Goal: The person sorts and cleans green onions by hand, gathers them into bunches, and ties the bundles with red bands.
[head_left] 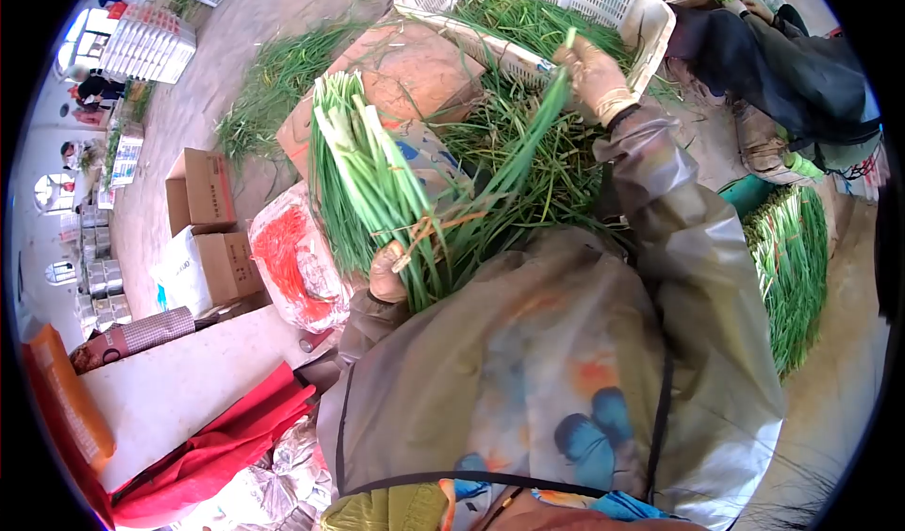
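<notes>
My left hand (387, 273), in a dirty glove, is closed around the green lower part of a bunch of scallions (368, 154). The bunch's white stems point up and away from me. An orange-brown tie lies across its leaves near the hand. Higher and to the right, my gloved right hand (596, 74) is closed on a few scallion stalks (533, 144) whose leaves hang down toward the bunch. Beneath this hand lies a heap of loose green leaves (500, 116). Red twine (294, 253) is piled on a bag left of my left hand.
A white plastic crate (452, 36) with greens stands ahead, beside a brown cardboard sheet (415, 69). Open cardboard boxes (203, 191) are at left. At right a person in dark clothes (787, 78) works near stacked scallion bunches (787, 272). Cut leaves (273, 83) litter the floor.
</notes>
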A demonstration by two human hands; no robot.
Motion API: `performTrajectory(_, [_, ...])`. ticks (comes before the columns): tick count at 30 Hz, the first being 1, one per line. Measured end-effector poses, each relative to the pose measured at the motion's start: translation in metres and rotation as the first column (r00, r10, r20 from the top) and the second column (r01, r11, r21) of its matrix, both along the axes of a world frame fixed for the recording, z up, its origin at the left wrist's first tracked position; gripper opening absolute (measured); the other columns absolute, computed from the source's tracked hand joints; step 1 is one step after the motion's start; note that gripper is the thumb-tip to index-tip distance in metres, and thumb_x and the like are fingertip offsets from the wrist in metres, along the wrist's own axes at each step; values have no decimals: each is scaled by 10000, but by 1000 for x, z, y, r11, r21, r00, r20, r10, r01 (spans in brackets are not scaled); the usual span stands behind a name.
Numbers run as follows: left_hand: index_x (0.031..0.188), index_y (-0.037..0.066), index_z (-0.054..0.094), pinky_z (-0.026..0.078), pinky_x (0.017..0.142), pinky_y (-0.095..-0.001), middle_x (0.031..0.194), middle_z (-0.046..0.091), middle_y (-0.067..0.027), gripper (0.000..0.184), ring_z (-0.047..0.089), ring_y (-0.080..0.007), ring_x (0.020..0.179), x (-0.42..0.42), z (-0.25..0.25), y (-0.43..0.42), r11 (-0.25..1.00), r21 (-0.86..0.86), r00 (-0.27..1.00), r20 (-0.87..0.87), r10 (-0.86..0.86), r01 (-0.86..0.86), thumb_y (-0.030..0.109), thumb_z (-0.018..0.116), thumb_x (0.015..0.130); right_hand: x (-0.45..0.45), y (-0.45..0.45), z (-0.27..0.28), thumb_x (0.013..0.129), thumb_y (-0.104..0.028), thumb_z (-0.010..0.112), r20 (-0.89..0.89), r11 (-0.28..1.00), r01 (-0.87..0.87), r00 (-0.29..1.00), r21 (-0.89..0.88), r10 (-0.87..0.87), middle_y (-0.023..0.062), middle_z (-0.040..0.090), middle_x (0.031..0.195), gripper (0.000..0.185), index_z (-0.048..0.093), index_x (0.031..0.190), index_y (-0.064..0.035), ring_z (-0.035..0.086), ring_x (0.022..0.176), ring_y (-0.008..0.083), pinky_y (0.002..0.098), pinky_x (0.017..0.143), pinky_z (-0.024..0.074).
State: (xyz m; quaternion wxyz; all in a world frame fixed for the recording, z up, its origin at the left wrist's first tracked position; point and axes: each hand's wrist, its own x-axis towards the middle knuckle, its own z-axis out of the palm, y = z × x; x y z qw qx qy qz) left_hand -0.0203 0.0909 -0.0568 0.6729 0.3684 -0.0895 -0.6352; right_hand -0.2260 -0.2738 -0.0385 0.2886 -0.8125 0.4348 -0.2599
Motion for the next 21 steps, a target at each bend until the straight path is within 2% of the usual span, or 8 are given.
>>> performTrajectory(2, [1310, -58, 310, 477, 679, -294, 1048, 546, -91, 882, 545, -161, 856, 0, 24, -3, 993, -62, 994, -37, -99, 97, 387, 737, 679, -13, -6, 27, 895, -304, 512, -18, 993, 105, 994, -54, -106, 69, 630, 871, 314, 544, 1030, -22, 631, 739, 165, 323, 623, 494])
performTrajectory(3, [1319, -37, 317, 416, 640, -194, 971, 556, -54, 923, 512, -85, 734, 7, 19, -2, 986, -48, 985, -58, -161, 159, 424, 755, 650, -15, -11, 18, 904, -303, 501, 428, 983, -78, 904, 167, -1, 64, 627, 850, 291, 553, 1009, -37, 629, 725, 175, 310, 619, 498])
performTrajectory(4, [1319, -37, 317, 416, 640, -194, 971, 556, -54, 923, 512, -85, 734, 7, 18, -6, 987, -50, 986, -61, -155, 152, 424, 755, 650, -11, -2, 32, 904, -303, 501, 425, 983, -84, 905, 165, 6, 64, 627, 850, 291, 553, 1009, -37, 629, 725, 175, 310, 619, 498])
performTrajectory(6, [1310, -67, 307, 405, 649, -202, 930, 542, -26, 968, 501, -91, 767, 9, 17, -11, 981, -92, 985, 25, -171, 172, 447, 766, 629, 0, 28, 55, 915, -293, 485, 627, 739, -473, 774, 480, 89, 19, 582, 779, 255, 575, 1011, -74, 578, 689, 127, 253, 598, 475])
performTrajectory(10, [1291, -84, 339, 370, 639, -201, 875, 523, -8, 885, 463, -92, 736, -9, 39, -51, 989, -120, 988, 135, -73, 90, 387, 741, 659, 35, 74, 48, 909, -229, 509, 618, 636, -670, 698, 384, 362, 34, 591, 836, 229, 573, 989, -25, 555, 740, 112, 249, 674, 471])
performTrajectory(12, [1299, -76, 336, 380, 596, -200, 862, 527, -13, 865, 470, -99, 700, -15, 43, -68, 984, -153, 983, 169, -65, 92, 364, 734, 670, 49, 93, 38, 914, -193, 504, 499, 721, -622, 750, 306, 435, 40, 602, 891, 205, 568, 988, -13, 556, 790, 120, 246, 717, 465])
performTrajectory(16, [1072, -10, 539, 481, 632, -232, 911, 607, -73, 431, 580, -138, 728, -20, 38, -80, 982, -55, 979, 106, -176, 183, 180, 705, 722, 60, 129, 45, 847, -199, 601, 216, 905, -418, 893, 76, 394, 116, 614, 807, 237, 549, 979, -9, 578, 734, 175, 310, 688, 462])
performTrajectory(21, [1095, 20, 542, 506, 730, -301, 946, 632, -82, 363, 613, -166, 829, -28, 36, -84, 999, -31, 985, 172, -16, 22, 0, 643, 748, 52, 127, 49, 780, -134, 655, 208, 786, -553, 833, 277, 513, 86, 605, 784, 271, 535, 1004, -37, 577, 714, 177, 308, 682, 464])
